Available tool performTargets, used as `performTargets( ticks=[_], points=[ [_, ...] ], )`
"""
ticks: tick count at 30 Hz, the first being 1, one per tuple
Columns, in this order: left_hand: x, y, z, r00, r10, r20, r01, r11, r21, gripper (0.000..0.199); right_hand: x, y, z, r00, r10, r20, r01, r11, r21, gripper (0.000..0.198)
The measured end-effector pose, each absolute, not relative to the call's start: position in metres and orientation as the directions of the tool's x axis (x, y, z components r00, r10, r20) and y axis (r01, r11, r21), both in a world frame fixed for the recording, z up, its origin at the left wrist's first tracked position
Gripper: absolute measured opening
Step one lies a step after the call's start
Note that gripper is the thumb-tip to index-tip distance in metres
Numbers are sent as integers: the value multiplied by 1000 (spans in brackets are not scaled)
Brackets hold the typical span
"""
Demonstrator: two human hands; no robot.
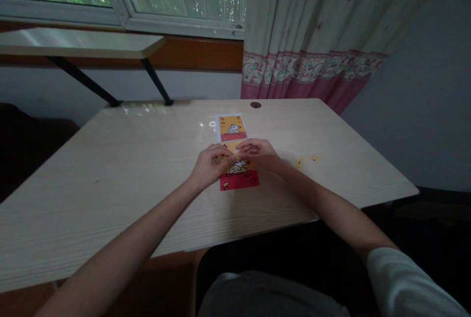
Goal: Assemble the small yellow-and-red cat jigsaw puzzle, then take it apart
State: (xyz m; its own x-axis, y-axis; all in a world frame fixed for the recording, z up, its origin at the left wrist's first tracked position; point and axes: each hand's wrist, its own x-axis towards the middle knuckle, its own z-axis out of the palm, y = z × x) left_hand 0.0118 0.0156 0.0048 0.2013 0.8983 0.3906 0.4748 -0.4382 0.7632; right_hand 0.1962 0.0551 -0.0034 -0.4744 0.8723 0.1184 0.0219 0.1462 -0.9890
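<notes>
My left hand [211, 165] is over the left side of a red and yellow picture puzzle [241, 180] with a white cartoon animal, its thumb and forefinger pinched together. My right hand [260, 154] comes in from the other side with its fingers curled. The fingertips of both hands nearly meet above the yellow upper part. Whatever is between them is too small to tell, and the hands cover much of the puzzle's top half. Just beyond lies a smaller printed card [232, 127] with a similar picture and a white border.
Several small yellow loose pieces [303, 159] lie to the right of my right forearm. The pale wooden desk [147, 160] has a round cable hole [255, 105] at its back edge. A raised shelf [81, 43] on black brackets stands back left; a curtain [294, 62] hangs behind.
</notes>
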Motion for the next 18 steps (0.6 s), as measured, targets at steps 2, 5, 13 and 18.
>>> performTargets(
  ticks=[2, 5, 13, 18],
  points=[
    [12, 16, 4, 195, 903, 384, 456, -430, 780, 15, 196, 54, -2, -461, 869, 180, 62, 234, -970, 39],
    [11, 18, 2, 130, 924, 361, 431, -380, 818, 16, 200, 53, 1, -443, 835, 327, 195, 446, -874, 33],
    [11, 19, 0, 99, 943, 319, 381, -332, 863, 18, 208, 53, 6, -555, 489, 673, 347, 872, -346, 20],
    [7, 20, 2, 136, 920, 368, 456, -388, 801, 20, 217, 61, 7, -525, 497, 691, 442, 853, -277, 20]
  ],
)
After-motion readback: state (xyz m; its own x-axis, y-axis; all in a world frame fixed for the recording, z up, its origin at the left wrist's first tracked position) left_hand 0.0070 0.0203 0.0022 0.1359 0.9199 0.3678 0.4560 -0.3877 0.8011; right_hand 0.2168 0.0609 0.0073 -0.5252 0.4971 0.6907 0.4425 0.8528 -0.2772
